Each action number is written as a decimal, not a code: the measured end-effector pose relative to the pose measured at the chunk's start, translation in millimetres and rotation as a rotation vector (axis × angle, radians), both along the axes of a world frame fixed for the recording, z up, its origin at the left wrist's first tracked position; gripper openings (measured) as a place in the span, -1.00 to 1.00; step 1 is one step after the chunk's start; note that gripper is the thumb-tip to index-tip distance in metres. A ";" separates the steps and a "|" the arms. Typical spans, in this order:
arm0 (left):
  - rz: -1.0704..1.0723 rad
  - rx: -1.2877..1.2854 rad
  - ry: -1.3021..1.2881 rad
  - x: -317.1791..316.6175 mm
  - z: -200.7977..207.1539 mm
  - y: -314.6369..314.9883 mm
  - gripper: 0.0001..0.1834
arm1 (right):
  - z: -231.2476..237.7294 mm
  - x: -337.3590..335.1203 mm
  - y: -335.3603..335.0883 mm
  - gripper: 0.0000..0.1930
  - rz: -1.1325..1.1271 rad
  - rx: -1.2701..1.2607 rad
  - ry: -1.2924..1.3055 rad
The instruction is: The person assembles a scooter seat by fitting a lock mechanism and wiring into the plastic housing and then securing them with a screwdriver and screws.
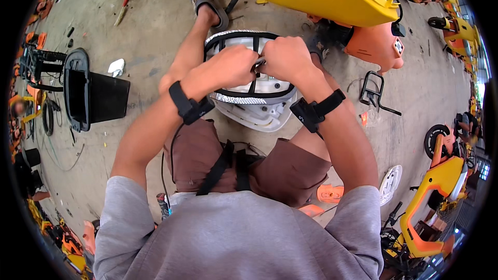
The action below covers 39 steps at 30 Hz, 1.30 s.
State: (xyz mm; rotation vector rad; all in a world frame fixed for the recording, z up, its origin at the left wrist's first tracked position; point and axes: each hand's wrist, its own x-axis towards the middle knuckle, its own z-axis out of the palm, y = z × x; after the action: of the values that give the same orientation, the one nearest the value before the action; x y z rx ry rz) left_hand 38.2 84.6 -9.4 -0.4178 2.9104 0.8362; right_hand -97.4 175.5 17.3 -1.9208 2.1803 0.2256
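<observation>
Grey floor (pixel 150 26), perhaps distant windows (pixel 485 169)

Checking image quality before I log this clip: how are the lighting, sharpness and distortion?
Head view: the fisheye bends things toward its black rim; light falls fairly evenly over the white shell, with bright glare at the right rim; the left hand and right hand look reasonably sharp, but the small grey piece between them is mostly hidden.

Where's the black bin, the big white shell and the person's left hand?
Black bin (pixel 110 96), head view: its side wall.
White shell (pixel 268 86), head view: its white upper surface.
Left hand (pixel 236 66), head view: back of the hand.
</observation>
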 end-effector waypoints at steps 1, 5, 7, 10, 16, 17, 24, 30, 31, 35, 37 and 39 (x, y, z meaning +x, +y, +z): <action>-0.030 -0.020 -0.009 -1.6 0.2 -2.3 -0.81 | -1.2 0.9 1.9 -0.73 -0.030 0.008 -0.016; -0.189 -0.089 -0.018 -9.5 8.8 -13.6 -0.75 | -5.7 8.8 11.8 -0.73 -0.190 -0.063 -0.043; -0.268 -0.082 0.049 -13.7 12.2 -21.3 -0.72 | -10.3 10.7 12.2 -0.72 -0.276 -0.064 -0.050; -0.283 -0.136 0.103 -14.4 1.1 -25.3 -0.73 | -6.7 11.5 11.5 -0.69 -0.302 -0.058 -0.062; -0.020 -0.583 0.177 -2.7 -8.1 9.7 -0.95 | 0.1 -8.1 8.4 -0.66 0.022 0.072 0.079; -0.009 -0.534 0.139 -3.0 -3.5 15.6 -0.95 | -1.0 -9.3 4.6 -0.64 0.056 0.131 0.076; -0.056 -0.509 0.332 -15.7 -12.8 4.7 -0.86 | 0.1 -7.4 6.6 -0.59 -0.162 0.153 -0.144; -0.216 -0.461 0.311 -35.3 -5.7 -12.6 -0.80 | -7.2 1.6 19.4 -0.59 -0.375 0.021 -0.137; -0.222 -0.459 0.316 -37.8 -5.1 -14.4 -0.79 | -7.1 3.4 20.7 -0.58 -0.396 0.011 -0.144; -0.197 -0.443 0.307 -40.5 -5.1 -21.8 -0.80 | -6.2 7.0 21.3 -0.60 -0.398 -0.048 -0.208; -0.183 -0.447 0.280 -39.2 -3.6 -17.5 -0.82 | -18.8 -7.0 23.3 -0.61 -0.293 -0.059 -0.277; -0.170 -0.439 0.288 -28.2 -7.6 -14.3 -0.86 | 7.8 -8.9 11.2 -0.61 -0.300 0.243 -0.567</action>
State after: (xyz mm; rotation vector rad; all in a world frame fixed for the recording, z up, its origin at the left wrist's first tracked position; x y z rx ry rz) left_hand 10.0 70.3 -17.0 -0.0739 3.3344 0.2435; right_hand -106.3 186.7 25.1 -1.3022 1.9089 -0.0960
